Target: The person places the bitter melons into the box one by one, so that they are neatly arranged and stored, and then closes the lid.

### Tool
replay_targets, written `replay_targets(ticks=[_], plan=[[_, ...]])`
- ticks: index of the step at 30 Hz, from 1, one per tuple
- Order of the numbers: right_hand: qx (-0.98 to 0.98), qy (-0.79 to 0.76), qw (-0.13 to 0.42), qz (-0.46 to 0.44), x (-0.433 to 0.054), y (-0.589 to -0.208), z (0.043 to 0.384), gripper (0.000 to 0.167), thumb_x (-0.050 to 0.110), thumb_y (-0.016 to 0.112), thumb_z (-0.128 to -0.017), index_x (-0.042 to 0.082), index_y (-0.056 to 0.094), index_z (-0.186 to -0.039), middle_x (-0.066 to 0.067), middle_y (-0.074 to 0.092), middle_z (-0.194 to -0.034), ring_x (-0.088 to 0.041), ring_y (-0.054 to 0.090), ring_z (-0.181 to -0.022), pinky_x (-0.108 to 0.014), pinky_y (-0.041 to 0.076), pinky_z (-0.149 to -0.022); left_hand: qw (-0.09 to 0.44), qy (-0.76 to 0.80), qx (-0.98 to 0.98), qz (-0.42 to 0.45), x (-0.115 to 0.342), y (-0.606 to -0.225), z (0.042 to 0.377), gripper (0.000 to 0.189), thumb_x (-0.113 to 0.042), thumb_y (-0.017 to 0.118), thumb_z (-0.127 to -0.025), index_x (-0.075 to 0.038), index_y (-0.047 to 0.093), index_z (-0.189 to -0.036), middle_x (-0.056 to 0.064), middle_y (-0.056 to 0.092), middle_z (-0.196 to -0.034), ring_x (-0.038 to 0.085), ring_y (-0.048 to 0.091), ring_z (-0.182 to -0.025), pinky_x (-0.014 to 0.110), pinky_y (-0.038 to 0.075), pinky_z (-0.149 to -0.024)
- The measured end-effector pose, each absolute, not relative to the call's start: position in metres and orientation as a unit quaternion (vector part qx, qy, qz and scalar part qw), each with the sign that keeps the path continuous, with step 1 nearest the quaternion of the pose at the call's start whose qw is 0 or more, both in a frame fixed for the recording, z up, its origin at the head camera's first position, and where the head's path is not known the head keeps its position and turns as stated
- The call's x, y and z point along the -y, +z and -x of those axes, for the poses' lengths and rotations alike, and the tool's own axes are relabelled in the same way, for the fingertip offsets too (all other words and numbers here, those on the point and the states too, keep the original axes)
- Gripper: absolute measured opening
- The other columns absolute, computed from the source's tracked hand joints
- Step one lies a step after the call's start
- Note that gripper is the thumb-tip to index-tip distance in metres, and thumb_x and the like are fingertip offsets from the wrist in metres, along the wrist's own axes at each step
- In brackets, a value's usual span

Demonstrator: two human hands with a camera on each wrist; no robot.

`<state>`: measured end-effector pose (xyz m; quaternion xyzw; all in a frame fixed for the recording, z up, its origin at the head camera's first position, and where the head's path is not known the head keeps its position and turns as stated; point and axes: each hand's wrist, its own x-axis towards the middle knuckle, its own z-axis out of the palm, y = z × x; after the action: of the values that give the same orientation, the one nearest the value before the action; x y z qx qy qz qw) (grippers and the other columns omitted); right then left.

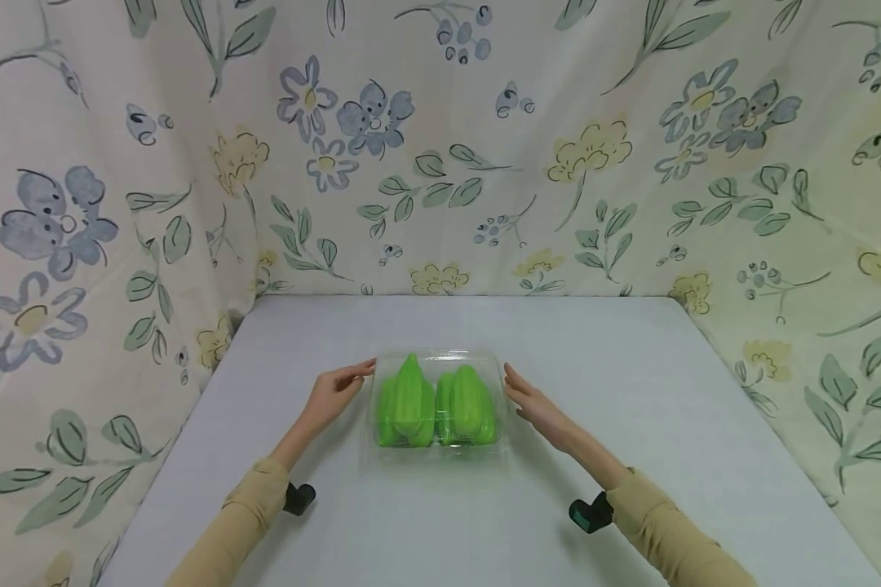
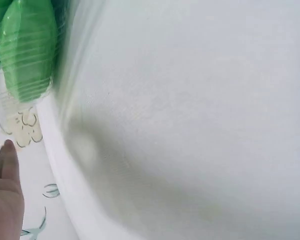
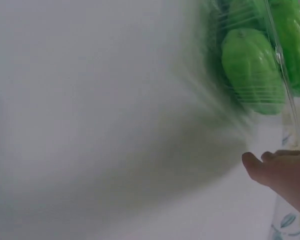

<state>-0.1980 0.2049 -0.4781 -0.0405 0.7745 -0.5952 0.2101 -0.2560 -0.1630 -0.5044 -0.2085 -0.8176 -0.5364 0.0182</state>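
Observation:
A clear plastic clamshell box (image 1: 437,356) sits on the table with its lid closed. Inside are several bright green, ribbed, fruit-like pieces (image 1: 409,399), long and tapered, grouped in two piles. My left hand (image 1: 335,393) is at the box's left side, its fingertips right at the upper left edge. On the opposite side, my right hand (image 1: 545,414) has its fingers extended, with the tips at the upper right edge. The left wrist view catches part of the left hand (image 2: 5,195) below the box; the right wrist view has the right hand (image 3: 280,172) close under the box's corner.
A white table (image 1: 440,522) lies beneath the box. Floral-patterned cloth (image 1: 440,236) hangs behind the table and along both sides. Dark wrist-worn devices (image 1: 591,514) show at both cuffs of the tan sleeves (image 1: 661,522).

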Motion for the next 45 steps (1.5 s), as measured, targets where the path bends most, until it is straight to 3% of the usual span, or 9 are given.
replay_targets(ticks=[4,8,13,18,23,27,33,40,45], plan=[[-0.762,-0.614,0.206,0.019,-0.206,-0.479,0.179,0.064,0.031,0.033,-0.104,0.017,-0.005,-0.154,-0.016,-0.002,-0.16,-0.031,0.0,-0.148,-0.06,0.012,-0.117,-0.07,-0.544,0.806,0.223,0.169,-0.498,0.242,0.041,-0.007,0.045,-0.099,0.003,0.043,-0.139,0.021,0.025,-0.154,0.041,0.02,-0.142,0.06,0.027,-0.111],[-0.744,-0.636,0.206,0.007,-0.206,-0.478,0.157,0.072,0.028,0.042,-0.099,0.01,-0.003,-0.153,-0.021,0.008,-0.158,-0.035,0.012,-0.146,-0.057,0.021,-0.116,-0.167,-0.541,0.797,0.21,0.172,-0.492,0.232,0.058,-0.017,0.044,-0.099,-0.002,0.021,-0.15,0.02,0.001,-0.159,0.042,-0.002,-0.145,0.066,0.01,-0.113],[-0.746,-0.631,0.214,0.0,-0.201,-0.483,0.137,0.072,0.023,0.05,-0.094,-0.007,0.015,-0.148,-0.03,0.031,-0.148,-0.04,0.038,-0.135,-0.047,0.038,-0.11,-0.232,-0.546,0.781,0.195,0.173,-0.49,0.221,0.074,-0.022,0.049,-0.097,-0.011,0.002,-0.154,0.014,-0.006,-0.16,0.04,-0.005,-0.146,0.064,0.006,-0.115],[-0.745,-0.636,0.203,-0.015,-0.193,-0.49,0.129,0.059,0.026,0.05,-0.096,-0.016,0.036,-0.136,-0.032,0.045,-0.136,-0.036,0.054,-0.12,-0.04,0.049,-0.101,-0.263,-0.566,0.769,0.138,0.173,-0.484,0.203,0.085,-0.018,0.053,-0.095,-0.008,-0.009,-0.152,0.023,-0.004,-0.158,0.043,0.005,-0.145,0.062,0.017,-0.114],[-0.742,-0.644,0.179,-0.052,-0.188,-0.491,0.127,0.043,0.025,0.052,-0.093,-0.01,0.048,-0.12,-0.022,0.058,-0.117,-0.025,0.062,-0.104,-0.036,0.054,-0.092,-0.332,-0.573,0.747,0.054,0.172,-0.478,0.184,0.073,-0.02,0.054,-0.094,0.008,0.011,-0.146,0.034,0.024,-0.146,0.045,0.037,-0.131,0.049,0.045,-0.103],[-0.738,-0.649,0.165,-0.087,-0.185,-0.488,0.128,0.028,0.02,0.053,-0.089,-0.005,0.055,-0.102,-0.009,0.063,-0.092,-0.015,0.063,-0.084,-0.029,0.054,-0.079,-0.366,-0.564,0.739,0.023,0.166,-0.476,0.175,0.057,-0.03,0.057,-0.093,0.01,0.039,-0.13,0.021,0.054,-0.12,0.022,0.06,-0.103,0.032,0.056,-0.084],[-0.732,-0.65,0.151,-0.14,-0.181,-0.488,0.129,0.024,0.019,0.053,-0.089,-0.004,0.059,-0.094,-0.001,0.06,-0.075,-0.011,0.06,-0.07,-0.025,0.05,-0.068,-0.393,-0.583,0.71,0.035,0.16,-0.474,0.174,0.039,-0.027,0.055,-0.096,0.009,0.058,-0.113,0.002,0.066,-0.091,0.005,0.064,-0.077,0.016,0.052,-0.066],[-0.736,-0.648,0.136,-0.14,-0.185,-0.492,0.126,0.027,0.021,0.055,-0.092,-0.005,0.063,-0.091,-0.002,0.063,-0.077,-0.009,0.061,-0.07,-0.023,0.051,-0.068,-0.422,-0.655,0.626,0.001,0.16,-0.478,0.179,0.032,-0.022,0.054,-0.097,0.007,0.062,-0.109,-0.001,0.068,-0.083,0.003,0.065,-0.075,0.011,0.052,-0.067],[-0.742,-0.647,0.137,-0.11,-0.188,-0.491,0.124,0.031,0.021,0.053,-0.096,-0.009,0.061,-0.093,0.001,0.061,-0.075,-0.007,0.057,-0.071,-0.02,0.051,-0.067,-0.37,-0.678,0.635,-0.001,0.154,-0.481,0.18,0.02,-0.011,0.049,-0.097,0.0,0.065,-0.092,-0.002,0.066,-0.075,0.001,0.062,-0.067,0.01,0.051,-0.061]])
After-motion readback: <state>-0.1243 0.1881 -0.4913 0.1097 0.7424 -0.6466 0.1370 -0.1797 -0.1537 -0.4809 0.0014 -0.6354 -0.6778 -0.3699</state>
